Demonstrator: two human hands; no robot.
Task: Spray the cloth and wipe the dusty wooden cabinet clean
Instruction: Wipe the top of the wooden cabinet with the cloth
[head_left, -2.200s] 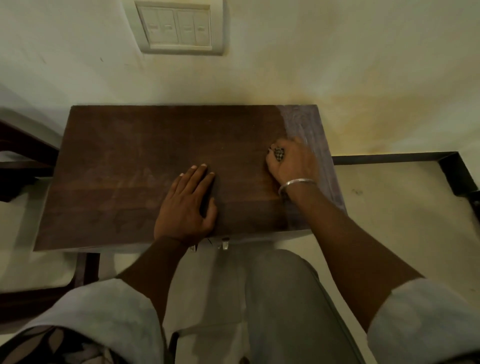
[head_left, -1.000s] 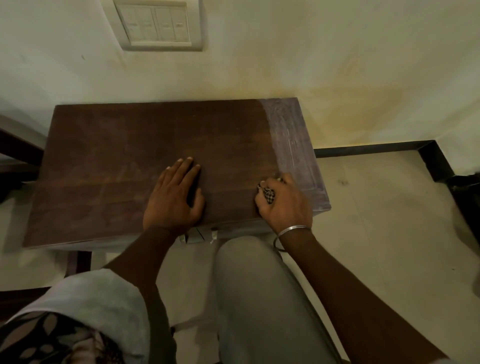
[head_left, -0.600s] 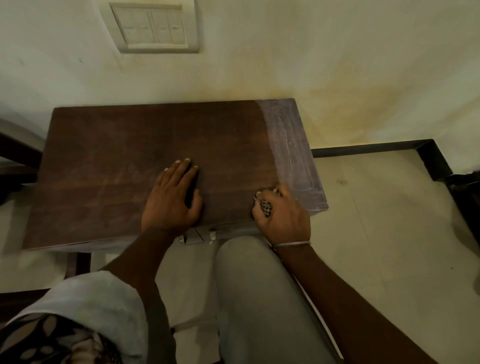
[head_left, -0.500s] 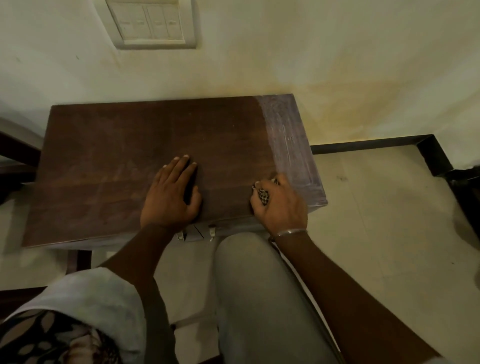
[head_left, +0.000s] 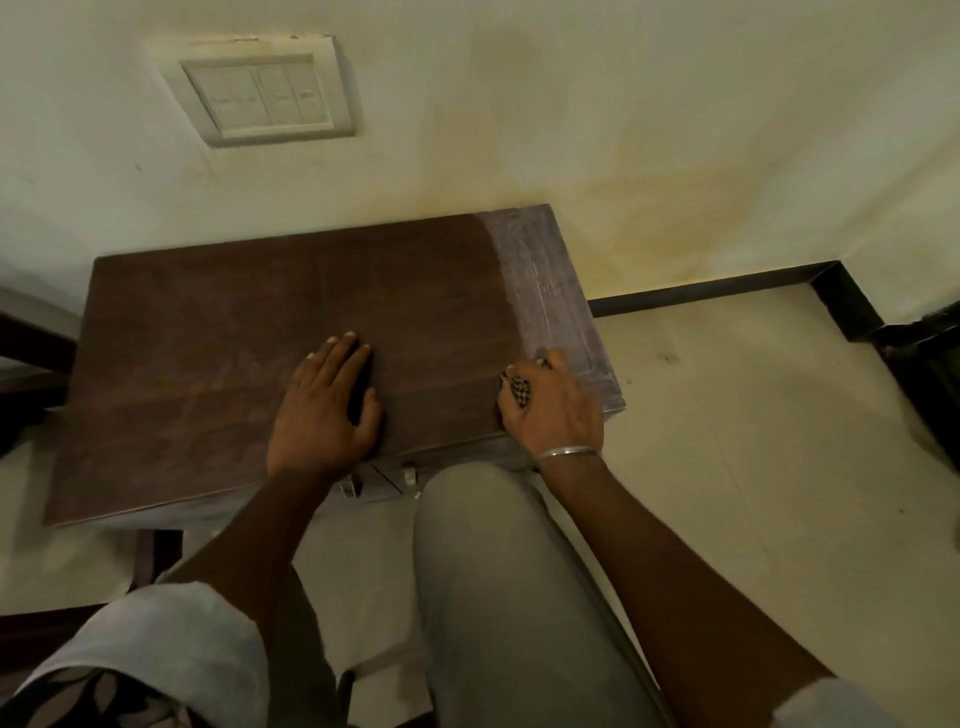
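Note:
The dark wooden cabinet top (head_left: 218, 364) fills the middle of the head view. Most of it looks dark and wiped; a pale dusty strip (head_left: 545, 291) runs along its right end. My right hand (head_left: 556, 410) is closed on a small checkered cloth (head_left: 519, 391) and presses it on the top near the front right corner, at the edge of the dusty strip. Only a bit of cloth shows between the fingers. My left hand (head_left: 322, 410) lies flat on the top near the front edge, fingers together. No spray bottle is in view.
A wall with a switch plate (head_left: 265, 96) stands right behind the cabinet. My bent knee (head_left: 493, 561) is against the cabinet front, by small metal handles (head_left: 408, 474). Tiled floor (head_left: 753, 441) lies to the right, with a dark skirting (head_left: 701, 291) and dark furniture at the left edge.
My right hand with the cloth slid from the middle right of the top toward the front edge, then shifted a little right onto the dusty strip's border. My left hand stayed in place.

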